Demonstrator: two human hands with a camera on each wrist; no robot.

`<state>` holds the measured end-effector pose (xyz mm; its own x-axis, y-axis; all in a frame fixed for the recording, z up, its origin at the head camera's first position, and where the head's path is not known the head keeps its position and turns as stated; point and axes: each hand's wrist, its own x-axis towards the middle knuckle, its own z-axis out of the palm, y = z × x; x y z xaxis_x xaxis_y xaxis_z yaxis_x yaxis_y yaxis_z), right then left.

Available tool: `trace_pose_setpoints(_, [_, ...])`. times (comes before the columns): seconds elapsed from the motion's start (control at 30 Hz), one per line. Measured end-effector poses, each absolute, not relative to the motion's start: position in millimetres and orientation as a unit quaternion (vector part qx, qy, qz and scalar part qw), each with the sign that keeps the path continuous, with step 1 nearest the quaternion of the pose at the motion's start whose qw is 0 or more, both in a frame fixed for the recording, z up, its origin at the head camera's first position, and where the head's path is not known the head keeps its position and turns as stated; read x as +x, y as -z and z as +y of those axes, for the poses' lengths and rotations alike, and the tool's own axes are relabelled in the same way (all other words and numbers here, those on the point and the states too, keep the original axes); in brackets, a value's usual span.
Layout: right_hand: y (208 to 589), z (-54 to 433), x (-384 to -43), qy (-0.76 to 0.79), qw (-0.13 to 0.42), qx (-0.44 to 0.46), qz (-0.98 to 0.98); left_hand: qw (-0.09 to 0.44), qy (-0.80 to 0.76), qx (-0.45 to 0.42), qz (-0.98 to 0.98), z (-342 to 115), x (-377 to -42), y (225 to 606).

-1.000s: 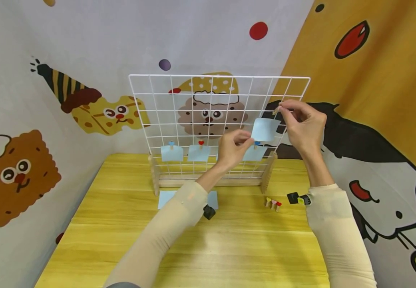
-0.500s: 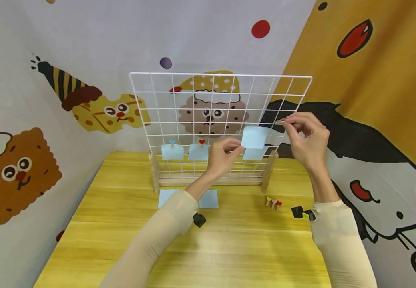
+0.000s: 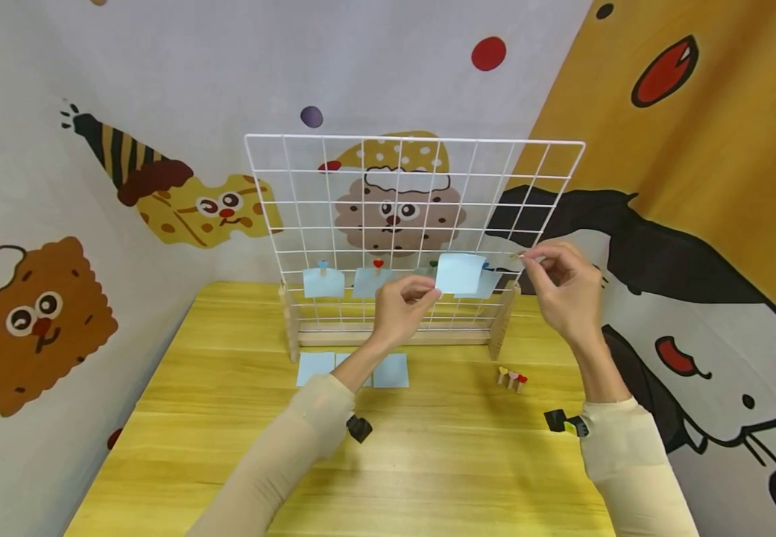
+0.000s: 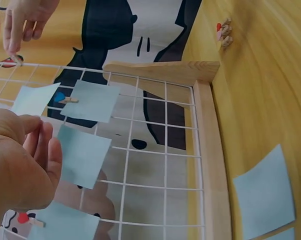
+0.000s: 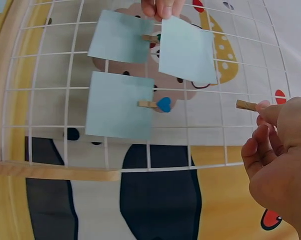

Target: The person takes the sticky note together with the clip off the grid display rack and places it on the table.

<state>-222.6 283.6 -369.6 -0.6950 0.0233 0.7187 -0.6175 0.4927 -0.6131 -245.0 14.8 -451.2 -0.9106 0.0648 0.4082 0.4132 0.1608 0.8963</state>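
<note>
My left hand pinches a light blue paper square by its left edge, in front of the white wire grid. To the right, my right hand pinches a small wooden clothespin between thumb and finger, apart from the paper. Several blue squares hang in a row low on the grid, each by a heart clothespin, among them one with a blue heart and one with a red heart. The left hand partly covers this row in the head view.
Wooden feet hold the grid upright on the yellow wood-grain table. Three heart clothespins lie on the table at the right. Blue paper squares lie in a row before the grid, partly behind the left forearm.
The left hand has carried its paper square left and down, away from the clothespin. My right hand has lowered, still pinching the clothespin.
</note>
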Motion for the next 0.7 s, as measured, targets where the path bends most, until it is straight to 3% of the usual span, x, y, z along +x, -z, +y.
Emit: trace_pose_setpoints(0.7, [427, 297, -199, -0.477, 0.299, 0.162, -0.811, 0.1, 0.649, -0.121, -0.744, -1, -218, 494])
